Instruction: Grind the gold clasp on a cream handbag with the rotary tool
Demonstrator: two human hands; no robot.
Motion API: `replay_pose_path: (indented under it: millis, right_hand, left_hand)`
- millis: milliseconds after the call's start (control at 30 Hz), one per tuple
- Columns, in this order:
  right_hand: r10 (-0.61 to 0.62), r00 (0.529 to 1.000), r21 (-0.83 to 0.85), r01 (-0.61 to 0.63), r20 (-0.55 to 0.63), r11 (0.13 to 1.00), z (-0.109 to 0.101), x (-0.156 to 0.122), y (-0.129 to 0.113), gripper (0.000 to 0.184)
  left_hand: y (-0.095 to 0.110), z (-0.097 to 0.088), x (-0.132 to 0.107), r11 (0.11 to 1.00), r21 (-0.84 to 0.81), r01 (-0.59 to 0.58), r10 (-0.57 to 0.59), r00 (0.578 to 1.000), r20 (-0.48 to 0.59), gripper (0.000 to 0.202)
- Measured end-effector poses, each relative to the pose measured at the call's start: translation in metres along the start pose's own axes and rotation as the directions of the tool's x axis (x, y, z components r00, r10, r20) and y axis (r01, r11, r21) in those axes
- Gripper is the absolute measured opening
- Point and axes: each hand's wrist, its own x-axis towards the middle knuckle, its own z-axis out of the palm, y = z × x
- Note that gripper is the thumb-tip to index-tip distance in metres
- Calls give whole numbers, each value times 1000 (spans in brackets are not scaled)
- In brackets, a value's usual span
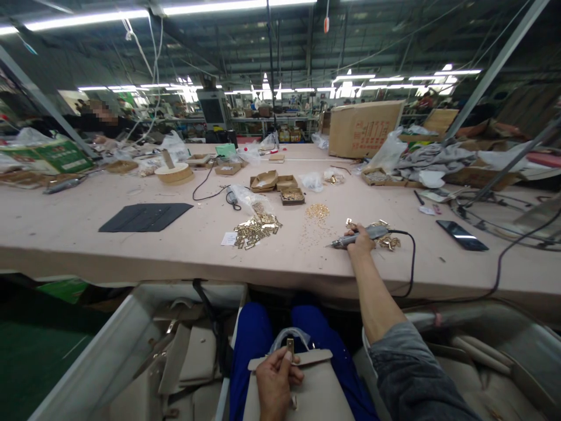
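My left hand [274, 383] is closed low in the view, thumb and fingertips pinching a small gold metal clasp plate [290, 345] at the flap of a beige handbag [322, 389]. The bag rests on my lap, and a second gold fitting [294, 402] shows on its front below the fingers. My right hand [362, 241] is wrapped around a grey electric screwdriver [374, 232] over the table, its tip pointing left. Beside and behind that hand lie gold metal fittings [389, 241]. Tiny gold screws [317, 211] and a heap of gold clasp plates [258, 230] lie further left.
White bins with beige bags [199, 359] flank my legs. On the table [210, 234] are a dark flat panel [146, 217], small cardboard trays [292, 196], a phone [462, 235] and a large carton [366, 130]. The screwdriver's cable [413, 263] loops over the front edge. Another person sits far left.
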Motion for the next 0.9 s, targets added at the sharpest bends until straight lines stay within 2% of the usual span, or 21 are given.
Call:
replay_pose_path:
  millis: [100,233,633,800,900]
  right_hand:
    - [-11,999,24,12,-40,1000,0,-3,-1,24]
    - [-16,998,33,18,-59,999,0,-5,-1,25]
    - [-32,996,46,36,-79,998,-4,-5,1,25]
    - [-4,999,87,8,-45,996,-1,-16,-12,26]
    - [18,1000,104,-18,8,994,-3,-33,-26,26]
  left_hand:
    - [3,-2,0,1000,16,26,-26,999,31,54]
    - [5,-3,0,999,28,31,-31,999,19,57]
    - [-7,-9,3,999,29,14,-16,998,69,56]
    - [-6,-7,4,999,49,-7,4,998,68,56]
    - [-4,-8,4,998,66,-15,10,997,77,52]
